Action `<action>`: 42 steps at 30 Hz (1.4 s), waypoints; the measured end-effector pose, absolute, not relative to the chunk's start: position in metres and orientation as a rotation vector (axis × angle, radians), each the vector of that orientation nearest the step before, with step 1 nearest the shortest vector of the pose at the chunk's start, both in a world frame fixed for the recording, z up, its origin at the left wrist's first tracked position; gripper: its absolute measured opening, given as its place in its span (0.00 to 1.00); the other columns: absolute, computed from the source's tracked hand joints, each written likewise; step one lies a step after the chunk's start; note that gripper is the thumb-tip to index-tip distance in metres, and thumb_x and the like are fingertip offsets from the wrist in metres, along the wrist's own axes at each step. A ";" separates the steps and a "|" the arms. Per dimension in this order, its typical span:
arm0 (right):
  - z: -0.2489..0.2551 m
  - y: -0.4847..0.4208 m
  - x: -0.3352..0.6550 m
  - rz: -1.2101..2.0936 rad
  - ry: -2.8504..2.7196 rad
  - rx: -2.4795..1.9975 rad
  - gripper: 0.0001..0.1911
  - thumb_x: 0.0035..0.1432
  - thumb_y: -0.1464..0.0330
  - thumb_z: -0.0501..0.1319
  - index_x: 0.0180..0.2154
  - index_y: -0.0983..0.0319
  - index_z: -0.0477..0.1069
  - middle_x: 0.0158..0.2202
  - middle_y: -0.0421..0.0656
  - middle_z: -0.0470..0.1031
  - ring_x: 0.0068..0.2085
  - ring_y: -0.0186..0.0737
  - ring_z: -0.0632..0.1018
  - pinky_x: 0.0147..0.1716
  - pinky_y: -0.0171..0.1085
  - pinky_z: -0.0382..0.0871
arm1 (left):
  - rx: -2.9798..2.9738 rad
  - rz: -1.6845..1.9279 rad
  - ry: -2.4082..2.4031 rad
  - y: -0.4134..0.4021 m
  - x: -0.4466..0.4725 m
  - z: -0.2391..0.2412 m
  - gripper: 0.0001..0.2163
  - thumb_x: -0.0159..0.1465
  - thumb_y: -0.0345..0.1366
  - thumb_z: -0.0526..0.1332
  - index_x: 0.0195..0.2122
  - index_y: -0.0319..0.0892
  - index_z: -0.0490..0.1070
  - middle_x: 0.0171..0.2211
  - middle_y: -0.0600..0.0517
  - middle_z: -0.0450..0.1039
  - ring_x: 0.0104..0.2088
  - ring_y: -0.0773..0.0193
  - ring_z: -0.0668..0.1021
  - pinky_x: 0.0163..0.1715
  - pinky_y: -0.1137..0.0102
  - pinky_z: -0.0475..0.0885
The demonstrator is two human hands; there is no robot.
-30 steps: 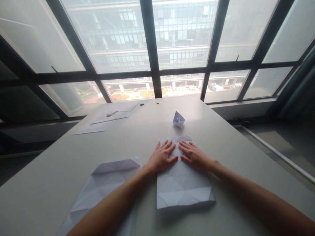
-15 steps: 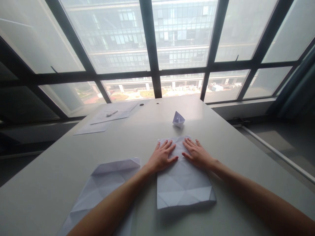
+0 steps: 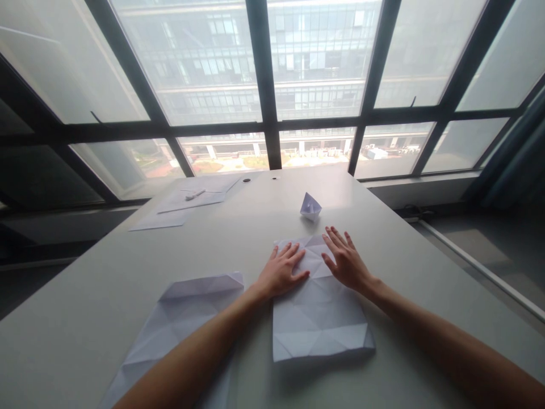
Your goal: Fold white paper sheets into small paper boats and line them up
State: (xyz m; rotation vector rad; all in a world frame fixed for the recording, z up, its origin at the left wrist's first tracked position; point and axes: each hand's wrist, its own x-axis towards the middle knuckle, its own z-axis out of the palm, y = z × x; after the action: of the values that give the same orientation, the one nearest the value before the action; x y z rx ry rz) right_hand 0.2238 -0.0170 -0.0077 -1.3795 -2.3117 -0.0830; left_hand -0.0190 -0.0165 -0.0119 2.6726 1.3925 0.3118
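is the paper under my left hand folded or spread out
Mostly spread: the creased paper lies broad beneath your left hand; I can't tell about hidden layers.

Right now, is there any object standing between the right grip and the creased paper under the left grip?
No, nothing visible stands between the right grip and the creased paper; that grip is open at the paper's right edge, though contact cannot be told. The small folded paper stands on the table beyond the far edge.
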 end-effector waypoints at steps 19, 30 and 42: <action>-0.019 -0.012 0.227 0.239 -2.529 -1.309 0.29 0.69 0.61 0.51 0.67 0.65 0.58 0.69 0.53 0.55 0.70 0.49 0.57 0.68 0.52 0.50 | 2.694 0.411 1.403 -0.013 -0.021 -0.017 0.27 0.71 0.52 0.50 0.68 0.48 0.58 0.71 0.47 0.51 0.70 0.47 0.53 0.66 0.44 0.49; -0.030 0.003 0.242 0.194 -2.386 -1.251 0.26 0.66 0.65 0.56 0.64 0.64 0.64 0.67 0.55 0.59 0.68 0.52 0.60 0.66 0.55 0.55 | 2.679 0.273 1.288 -0.016 -0.023 -0.008 0.33 0.67 0.60 0.52 0.69 0.52 0.55 0.71 0.47 0.47 0.71 0.45 0.51 0.67 0.42 0.42; -0.032 0.003 0.241 0.199 -2.390 -1.139 0.22 0.65 0.66 0.58 0.60 0.60 0.69 0.64 0.52 0.66 0.65 0.54 0.66 0.64 0.56 0.60 | 2.628 0.243 1.278 -0.015 -0.024 -0.007 0.38 0.63 0.65 0.53 0.70 0.52 0.53 0.72 0.46 0.44 0.71 0.43 0.48 0.66 0.42 0.39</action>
State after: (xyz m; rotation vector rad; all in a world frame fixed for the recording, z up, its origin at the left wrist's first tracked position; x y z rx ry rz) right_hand 0.2409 0.0025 -0.0316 -1.1395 -2.3898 0.1989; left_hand -0.0238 -0.0146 -0.0067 2.6277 1.2782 0.2433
